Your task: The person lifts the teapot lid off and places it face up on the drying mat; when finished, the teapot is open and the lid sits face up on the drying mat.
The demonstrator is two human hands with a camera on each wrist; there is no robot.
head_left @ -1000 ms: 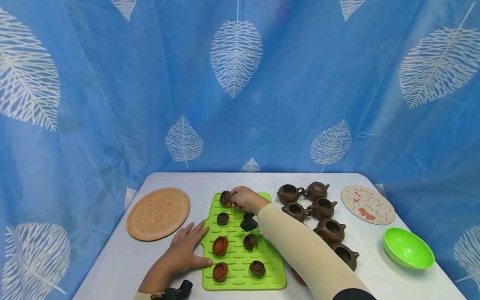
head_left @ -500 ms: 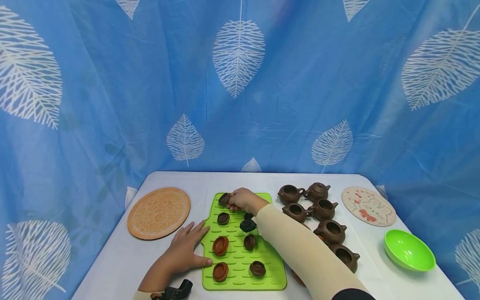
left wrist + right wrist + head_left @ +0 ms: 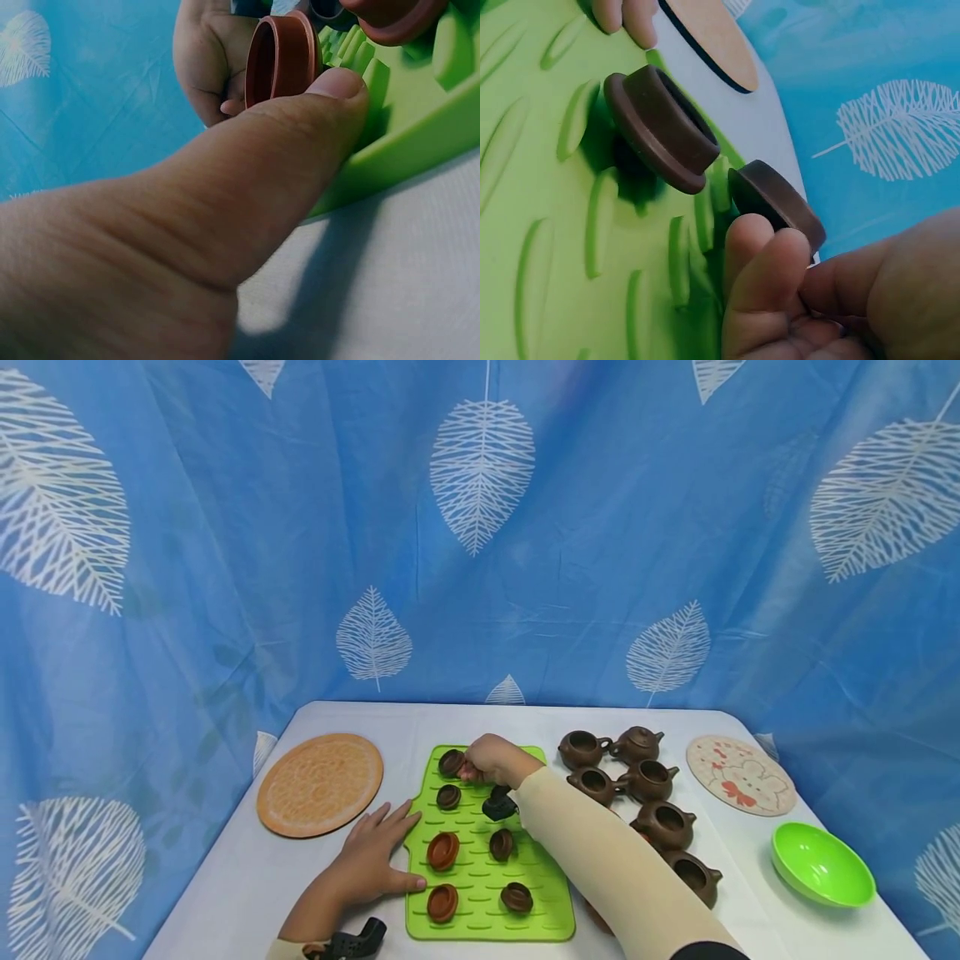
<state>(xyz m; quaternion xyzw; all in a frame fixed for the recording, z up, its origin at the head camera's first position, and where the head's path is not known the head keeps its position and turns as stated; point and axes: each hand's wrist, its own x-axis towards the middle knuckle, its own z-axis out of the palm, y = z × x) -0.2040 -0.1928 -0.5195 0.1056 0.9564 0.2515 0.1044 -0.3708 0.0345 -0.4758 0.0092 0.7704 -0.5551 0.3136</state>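
My right hand [image 3: 495, 760] is at the far left corner of the green ridged mat [image 3: 472, 922], its curled fingers pinching a dark brown teapot lid [image 3: 452, 763]. In the right wrist view that lid [image 3: 776, 199] tips up beside the fingertips, its knob hidden behind them. A second dark brown lid [image 3: 664, 127] sits knob-down close by. Several more lids rest on the mat, among them a reddish one [image 3: 442, 852] and a dark one [image 3: 517, 898]. My left hand [image 3: 367, 860] lies spread at the mat's left edge, thumb [image 3: 300, 120] touching the rim.
Several brown teapots [image 3: 665, 827] without lids crowd the right of the mat; one at the back [image 3: 637, 744] wears its lid. A round orange placemat [image 3: 320, 785] lies left, a rabbit-print placemat [image 3: 741, 775] and a green bowl [image 3: 822, 865] far right. A blue curtain hangs behind.
The lid in my right hand has tipped from near upright to a flatter lie, lower on the mat's far left corner. My left hand has stayed in place.
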